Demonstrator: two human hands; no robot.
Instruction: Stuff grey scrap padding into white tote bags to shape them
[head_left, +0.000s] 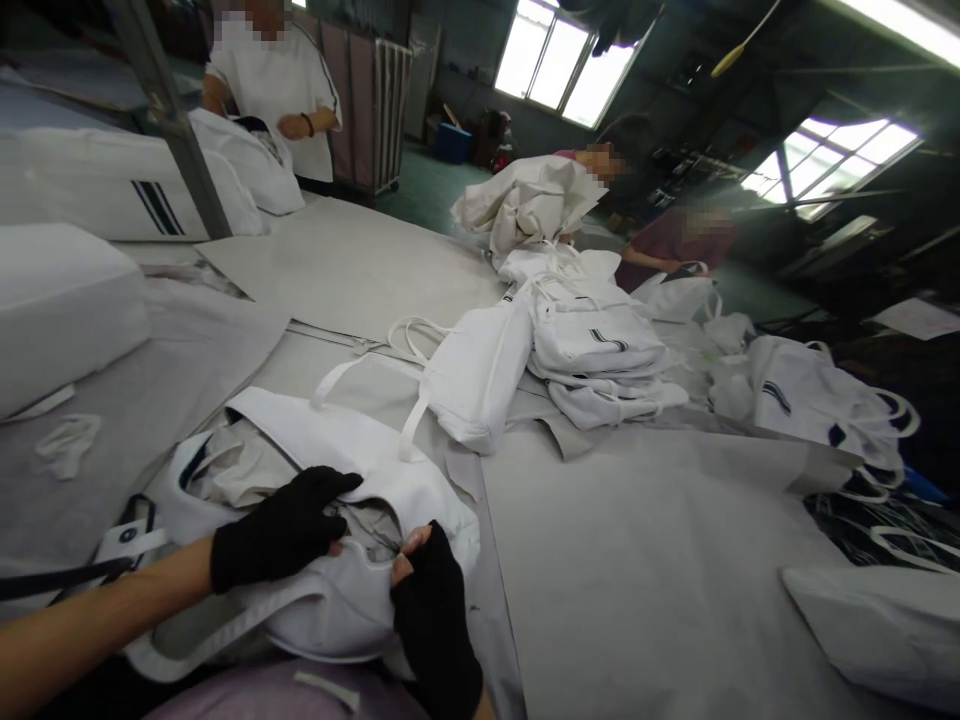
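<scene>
Nearest us lay the bag (330, 520), white w/ dark trim, spread under both our hands on the grey table (660, 560). Its long axis ran from lower left, by our left forearm, up toward the straps (390, 385) beyond the fingertips. Both hands wore black gloves. Our left hand (279, 532) lay flat on the bag's open mouth, fingers stretched out & slightly curled, pressing into the grey lining, not gripping anything we could see. Our right hand (435, 620) sat just right of it, closer to us, thumb & fingers pinched shut on the fabric edge at the opening. The two hands were near, almost touching; right had the hold, left only rested. Past the fingertips, well apart, a pile (592, 345) of folded bags sat mid-table. Farther off, other people worked at the table's far side, 1 in a white shirt (281, 90) upper left.
</scene>
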